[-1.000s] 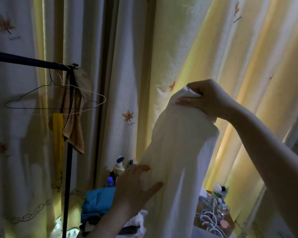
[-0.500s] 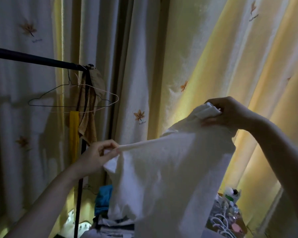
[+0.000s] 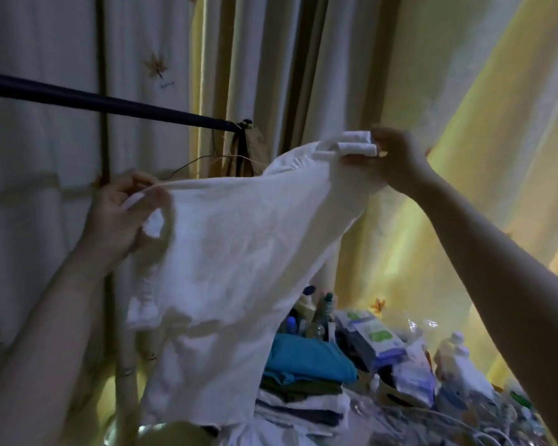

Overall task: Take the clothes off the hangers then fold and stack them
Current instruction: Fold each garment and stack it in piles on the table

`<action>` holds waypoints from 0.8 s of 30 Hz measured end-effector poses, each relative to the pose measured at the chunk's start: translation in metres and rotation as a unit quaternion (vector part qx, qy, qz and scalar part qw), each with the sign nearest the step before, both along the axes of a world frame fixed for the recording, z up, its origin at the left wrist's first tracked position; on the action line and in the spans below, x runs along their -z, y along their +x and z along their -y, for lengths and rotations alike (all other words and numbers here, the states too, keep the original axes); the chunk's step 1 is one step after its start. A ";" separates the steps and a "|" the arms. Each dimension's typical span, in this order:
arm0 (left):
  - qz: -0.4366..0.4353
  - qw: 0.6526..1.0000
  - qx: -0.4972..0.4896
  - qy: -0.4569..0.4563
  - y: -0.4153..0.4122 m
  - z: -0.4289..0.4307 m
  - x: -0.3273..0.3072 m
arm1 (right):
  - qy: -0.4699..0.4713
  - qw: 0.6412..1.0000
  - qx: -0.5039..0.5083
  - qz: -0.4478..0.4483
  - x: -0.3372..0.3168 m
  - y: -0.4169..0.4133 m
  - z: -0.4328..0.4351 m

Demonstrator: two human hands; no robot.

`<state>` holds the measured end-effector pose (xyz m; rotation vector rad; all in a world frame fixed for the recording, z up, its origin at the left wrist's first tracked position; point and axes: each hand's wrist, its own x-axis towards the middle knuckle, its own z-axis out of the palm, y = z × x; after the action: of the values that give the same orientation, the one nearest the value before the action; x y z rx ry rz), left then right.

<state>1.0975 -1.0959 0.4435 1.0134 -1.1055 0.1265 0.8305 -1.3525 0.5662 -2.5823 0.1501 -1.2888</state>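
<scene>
Room: pale cream-and-yellow curtains with embroidered orange leaves [image 3: 303,59] filled the background. A dark metal clothes rail [image 3: 110,103] ran from 9 o'clock toward 12, with thin wire hangers [image 3: 190,164] dangling at its end. The surface at 5 o'clock was crowded. It held a stack of folded clothes with a teal piece on top [image 3: 306,358], plastic bottles [image 3: 313,307] behind it, and white-and-green soft packets [image 3: 374,336] and white cables [image 3: 492,441] toward 4 o'clock. What lay under them could not be told. The white thin-fabric garment [image 3: 239,252] was off the hangers, spread in the air at centre, its lower edge hanging in front of the stack. The left hand [image 3: 120,217] at 9 o'clock pinched the stretched top edge. The right hand [image 3: 397,162] at 1 o'clock gripped a bunched corner. Free room lay between rail and clutter, where the garment hung.
</scene>
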 end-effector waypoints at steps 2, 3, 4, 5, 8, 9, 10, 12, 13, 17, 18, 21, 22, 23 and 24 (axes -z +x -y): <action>-0.015 0.994 0.105 0.039 -0.007 -0.012 0.005 | 0.045 0.993 -0.062 -0.084 0.006 -0.007 0.001; -0.008 0.987 0.140 0.079 -0.012 -0.015 0.010 | 0.049 0.985 -0.086 -0.140 0.013 -0.014 0.002; 0.006 0.977 0.168 0.129 -0.018 -0.017 0.018 | 0.050 0.975 -0.099 -0.193 0.021 -0.023 0.004; 0.026 0.962 0.196 0.186 -0.027 -0.018 0.027 | 0.058 0.963 -0.106 -0.241 0.033 -0.033 0.009; 0.108 0.872 0.298 0.372 -0.069 -0.014 0.059 | 0.142 0.922 -0.064 -0.356 0.083 -0.078 0.020; 0.130 0.830 0.334 0.427 -0.087 -0.010 0.074 | 0.159 0.908 -0.043 -0.385 0.102 -0.096 0.023; 0.151 0.789 0.365 0.471 -0.106 -0.002 0.091 | 0.174 0.893 -0.024 -0.414 0.124 -0.115 0.026; 0.170 0.712 0.425 0.533 -0.146 0.017 0.128 | 0.210 0.864 -0.002 -0.458 0.168 -0.157 0.028; 0.172 0.674 0.457 0.555 -0.167 0.026 0.148 | 0.227 0.850 0.012 -0.475 0.191 -0.179 0.027; 0.203 0.553 0.524 0.615 -0.237 0.053 0.233 | 0.285 0.801 0.087 -0.520 0.286 -0.263 0.011; 0.221 0.547 0.519 0.619 -0.248 0.057 0.254 | 0.315 0.782 0.117 -0.525 0.310 -0.281 0.005; 0.246 0.550 0.474 0.642 -0.260 0.072 0.304 | 0.335 0.755 0.215 -0.521 0.378 -0.319 -0.016; 0.246 0.555 0.459 0.648 -0.258 0.080 0.315 | 0.334 0.754 0.226 -0.518 0.392 -0.327 -0.022; 0.243 0.561 0.446 0.654 -0.255 0.088 0.324 | 0.304 0.760 0.224 -0.529 0.400 -0.332 -0.027; 0.234 0.569 0.433 0.659 -0.250 0.097 0.331 | 0.256 0.766 0.221 -0.547 0.405 -0.335 -0.029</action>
<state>0.8472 -1.1932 0.1130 1.5878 -2.1517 -1.5711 0.4957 -1.3230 0.1611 -2.4561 1.1680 0.3682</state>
